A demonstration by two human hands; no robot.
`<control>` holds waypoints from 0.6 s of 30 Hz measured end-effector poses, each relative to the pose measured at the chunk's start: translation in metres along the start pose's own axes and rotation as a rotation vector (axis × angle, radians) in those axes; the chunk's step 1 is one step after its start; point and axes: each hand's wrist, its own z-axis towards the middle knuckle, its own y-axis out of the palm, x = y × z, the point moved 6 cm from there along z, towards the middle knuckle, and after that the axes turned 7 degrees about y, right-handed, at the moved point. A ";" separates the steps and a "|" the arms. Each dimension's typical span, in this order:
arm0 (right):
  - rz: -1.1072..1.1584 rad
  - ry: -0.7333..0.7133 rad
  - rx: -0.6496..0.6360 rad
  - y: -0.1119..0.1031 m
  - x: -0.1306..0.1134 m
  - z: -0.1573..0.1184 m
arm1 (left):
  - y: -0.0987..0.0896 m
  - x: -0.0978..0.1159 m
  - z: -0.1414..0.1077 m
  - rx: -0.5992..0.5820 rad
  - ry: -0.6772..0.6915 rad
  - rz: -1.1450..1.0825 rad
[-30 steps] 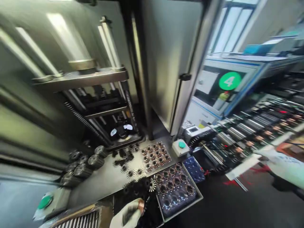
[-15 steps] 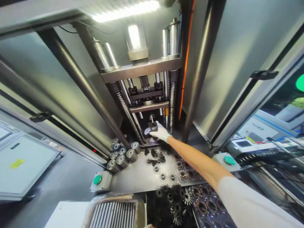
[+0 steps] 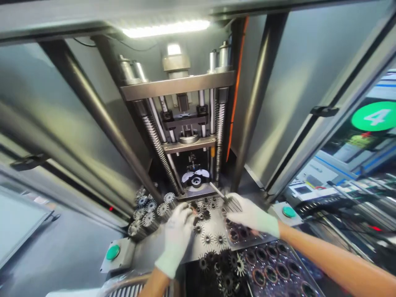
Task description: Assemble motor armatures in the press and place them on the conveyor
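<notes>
My right hand (image 3: pixel 252 214), in a white glove, is closed around a slotted motor rotor (image 3: pixel 232 205) whose thin metal shaft (image 3: pixel 218 190) sticks out up and to the left. My left hand (image 3: pixel 177 231), gloved too, is over the metal plate (image 3: pixel 151 241) with its fingers curled together. A small copper-coloured bit (image 3: pixel 194 210) shows by its fingertips; what they hold is hidden. Loose star-shaped toothed discs (image 3: pixel 207 238) lie beside that hand. Behind both hands, the press fixture (image 3: pixel 196 181) shows a bare round seat with pale curved pieces around it.
Slotted metal cores (image 3: pixel 149 218) stand in a cluster at the left. Clear trays (image 3: pixel 247 247) with copper-rimmed rings lie at the right. Green buttons (image 3: pixel 113 252) flank the plate. Press columns (image 3: pixel 252 111) and a crossbar (image 3: pixel 182 86) rise behind. Dark toothed discs (image 3: pixel 227 268) pile in front.
My right hand has drawn back from the fixture towards the right-hand tray and now has the rotor in it. My left hand has come in over the plate. The view has shifted.
</notes>
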 end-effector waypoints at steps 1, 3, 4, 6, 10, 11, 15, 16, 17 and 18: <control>-0.062 0.060 0.025 -0.015 0.024 -0.031 | 0.004 0.001 0.020 0.001 0.082 0.086; -0.187 0.204 0.131 -0.053 0.068 -0.085 | 0.018 -0.001 0.055 -0.023 0.187 0.275; -0.253 0.280 0.204 -0.076 0.086 -0.107 | 0.027 -0.004 0.071 -0.047 0.228 0.367; -0.388 0.449 0.361 -0.128 0.118 -0.141 | 0.051 -0.015 0.103 -0.132 0.243 0.517; -0.579 0.766 0.549 -0.222 0.168 -0.175 | 0.097 -0.042 0.148 -0.340 0.154 0.491; -0.590 0.817 0.541 -0.236 0.178 -0.178 | 0.104 -0.048 0.154 -0.376 0.106 0.473; -0.525 0.869 0.435 -0.253 0.209 -0.174 | 0.112 -0.072 0.169 -0.461 -0.141 0.540; -0.500 0.861 0.417 -0.251 0.214 -0.173 | 0.113 -0.073 0.173 -0.457 -0.171 0.552; -0.479 0.850 0.404 -0.249 0.217 -0.172 | 0.114 -0.071 0.176 -0.443 -0.179 0.555; -0.463 0.842 0.397 -0.246 0.220 -0.172 | 0.115 -0.066 0.179 -0.431 -0.170 0.549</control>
